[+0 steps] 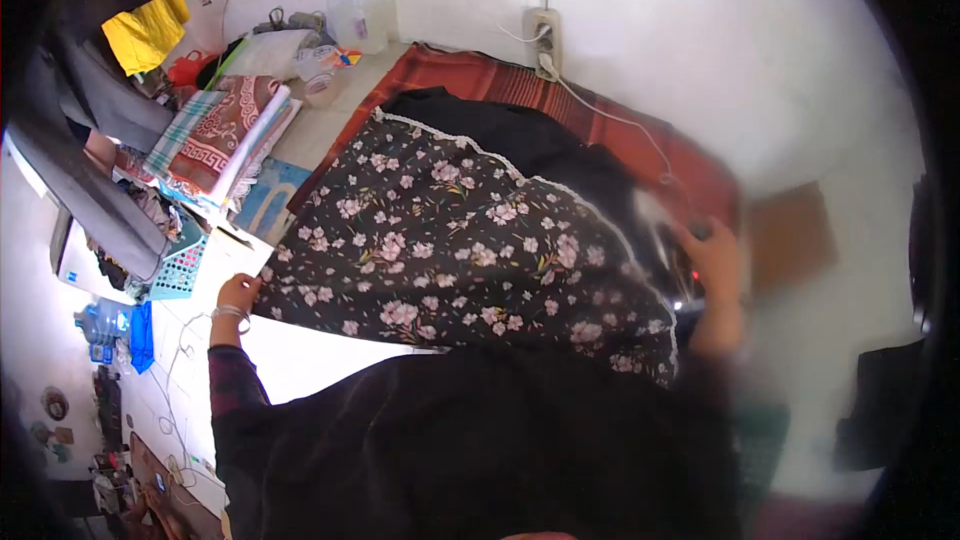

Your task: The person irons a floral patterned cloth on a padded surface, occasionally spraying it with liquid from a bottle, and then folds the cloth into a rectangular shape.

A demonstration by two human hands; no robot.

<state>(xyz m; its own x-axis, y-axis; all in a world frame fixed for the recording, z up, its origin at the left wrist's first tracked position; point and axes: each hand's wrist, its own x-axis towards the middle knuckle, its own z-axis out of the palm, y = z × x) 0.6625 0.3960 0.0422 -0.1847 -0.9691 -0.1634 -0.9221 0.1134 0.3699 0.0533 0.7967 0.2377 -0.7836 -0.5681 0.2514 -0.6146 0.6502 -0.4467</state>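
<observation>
A black cloth with pink and white flowers lies spread before me, edged with a white lace trim. Plain black fabric extends past the trim. My left hand, with a bracelet at the wrist, pinches the cloth's lower left corner. At the right, my right hand is closed around the handle of a clothes iron. The iron is blurred and shows a small red light. It rests on or just over the black fabric by the trim; which, I cannot tell.
Red patterned cloth lies underneath. A cord runs from the iron to a wall socket. Folded textiles are stacked at the left, near a teal basket. A clear plastic jug stands by the wall. Grey garments hang at left.
</observation>
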